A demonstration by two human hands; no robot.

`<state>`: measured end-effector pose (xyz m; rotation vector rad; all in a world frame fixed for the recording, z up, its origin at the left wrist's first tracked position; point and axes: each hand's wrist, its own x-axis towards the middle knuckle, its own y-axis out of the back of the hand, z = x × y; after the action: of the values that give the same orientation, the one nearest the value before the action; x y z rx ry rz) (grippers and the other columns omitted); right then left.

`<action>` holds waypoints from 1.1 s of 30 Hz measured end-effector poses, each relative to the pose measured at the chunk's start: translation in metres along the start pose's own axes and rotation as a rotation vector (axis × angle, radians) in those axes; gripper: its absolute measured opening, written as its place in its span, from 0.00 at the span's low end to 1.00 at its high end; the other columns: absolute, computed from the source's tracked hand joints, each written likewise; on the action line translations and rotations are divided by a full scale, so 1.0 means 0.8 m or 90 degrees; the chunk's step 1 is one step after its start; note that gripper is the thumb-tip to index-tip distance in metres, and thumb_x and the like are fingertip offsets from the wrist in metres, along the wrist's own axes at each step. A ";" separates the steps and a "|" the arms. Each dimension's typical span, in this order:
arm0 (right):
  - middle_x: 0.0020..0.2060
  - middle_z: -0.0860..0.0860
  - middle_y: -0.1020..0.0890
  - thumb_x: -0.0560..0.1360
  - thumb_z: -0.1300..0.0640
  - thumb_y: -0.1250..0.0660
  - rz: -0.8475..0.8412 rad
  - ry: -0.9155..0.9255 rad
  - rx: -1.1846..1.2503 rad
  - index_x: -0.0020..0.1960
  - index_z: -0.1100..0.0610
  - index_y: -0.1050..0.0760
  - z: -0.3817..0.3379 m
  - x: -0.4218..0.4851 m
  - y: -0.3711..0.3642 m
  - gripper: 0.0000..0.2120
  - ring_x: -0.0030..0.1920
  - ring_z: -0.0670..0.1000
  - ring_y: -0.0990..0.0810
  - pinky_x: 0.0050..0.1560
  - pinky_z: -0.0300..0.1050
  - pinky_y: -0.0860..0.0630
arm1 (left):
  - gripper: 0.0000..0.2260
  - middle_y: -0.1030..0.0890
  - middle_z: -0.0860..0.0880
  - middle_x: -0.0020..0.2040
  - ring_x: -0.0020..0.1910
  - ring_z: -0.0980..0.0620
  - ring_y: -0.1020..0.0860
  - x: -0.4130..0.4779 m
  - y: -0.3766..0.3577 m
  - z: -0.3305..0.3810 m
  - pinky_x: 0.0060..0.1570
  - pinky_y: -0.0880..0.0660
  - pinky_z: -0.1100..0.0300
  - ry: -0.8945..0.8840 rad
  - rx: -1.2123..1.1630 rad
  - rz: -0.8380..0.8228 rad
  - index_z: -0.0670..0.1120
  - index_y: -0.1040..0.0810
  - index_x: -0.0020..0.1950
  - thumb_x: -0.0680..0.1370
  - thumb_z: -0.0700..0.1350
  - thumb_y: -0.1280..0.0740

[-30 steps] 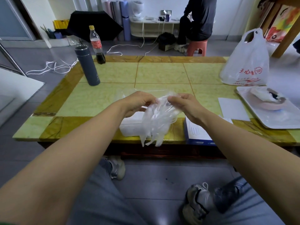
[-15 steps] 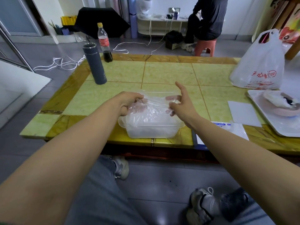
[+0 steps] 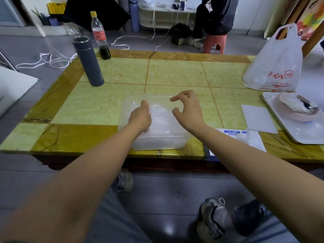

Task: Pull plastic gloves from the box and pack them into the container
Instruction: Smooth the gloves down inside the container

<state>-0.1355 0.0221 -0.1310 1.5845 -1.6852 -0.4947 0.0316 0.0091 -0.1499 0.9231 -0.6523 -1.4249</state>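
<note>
- The packing step is judged in hand: the plastic gloves (image 3: pixel 163 118) lie crumpled inside the clear container (image 3: pixel 157 142) at the surface's near edge.
- The left hand (image 3: pixel 140 118) is pressed onto them. Its fingers are hidden, so their grip cannot be told.
- The right hand (image 3: pixel 188 109) is held above, fingers apart and empty.
- Next, a reach right to the glove box (image 3: pixel 233 134) is likely called for.

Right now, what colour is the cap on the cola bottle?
Yellow. The bottle cap shows best in the head view.

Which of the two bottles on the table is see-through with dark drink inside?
The far bottle with the yellow cap and red label; the nearer flask is opaque dark grey.
</note>
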 end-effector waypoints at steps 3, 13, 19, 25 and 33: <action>0.50 0.53 0.21 0.76 0.63 0.36 -0.249 -0.123 0.089 0.61 0.57 0.24 -0.009 0.005 -0.015 0.14 0.46 0.54 0.20 0.48 0.49 0.21 | 0.13 0.24 0.39 0.52 0.43 0.42 0.25 0.006 -0.004 0.000 0.31 0.30 0.55 0.013 0.020 -0.042 0.42 0.37 0.65 0.81 0.41 0.42; 0.43 0.51 0.25 0.79 0.67 0.37 -0.451 -0.353 0.155 0.63 0.61 0.26 -0.010 0.031 -0.039 0.14 0.41 0.48 0.26 0.37 0.40 0.23 | 0.05 0.21 0.45 0.50 0.45 0.47 0.22 0.007 0.048 0.071 0.40 0.27 0.58 -0.078 0.202 -0.014 0.43 0.23 0.50 0.76 0.41 0.34; 0.39 0.54 0.25 0.80 0.62 0.39 -0.573 -0.475 0.071 0.54 0.62 0.28 -0.009 0.036 -0.050 0.05 0.34 0.49 0.27 0.27 0.38 0.30 | 0.17 0.24 0.40 0.55 0.42 0.44 0.24 0.015 0.019 0.041 0.48 0.22 0.55 0.220 0.179 -0.510 0.40 0.35 0.71 0.83 0.45 0.45; 0.54 0.62 0.27 0.79 0.64 0.39 -0.592 -0.519 0.032 0.71 0.63 0.39 0.015 0.045 -0.059 0.21 0.50 0.60 0.24 0.43 0.59 0.20 | 0.28 0.26 0.40 0.59 0.54 0.41 0.26 0.035 0.009 0.005 0.65 0.29 0.48 0.287 0.171 -0.492 0.40 0.46 0.77 0.82 0.52 0.42; 0.50 0.62 0.27 0.79 0.66 0.42 -0.589 -0.524 0.048 0.64 0.66 0.35 0.022 0.046 -0.061 0.14 0.42 0.59 0.25 0.51 0.58 0.20 | 0.24 0.26 0.40 0.51 0.46 0.43 0.27 0.040 -0.004 -0.002 0.53 0.27 0.51 0.284 0.120 -0.427 0.39 0.46 0.76 0.83 0.49 0.47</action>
<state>-0.1137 -0.0251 -0.1680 2.3696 -1.3674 -1.7462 0.0335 -0.0221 -0.1584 1.6535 -0.1329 -1.6645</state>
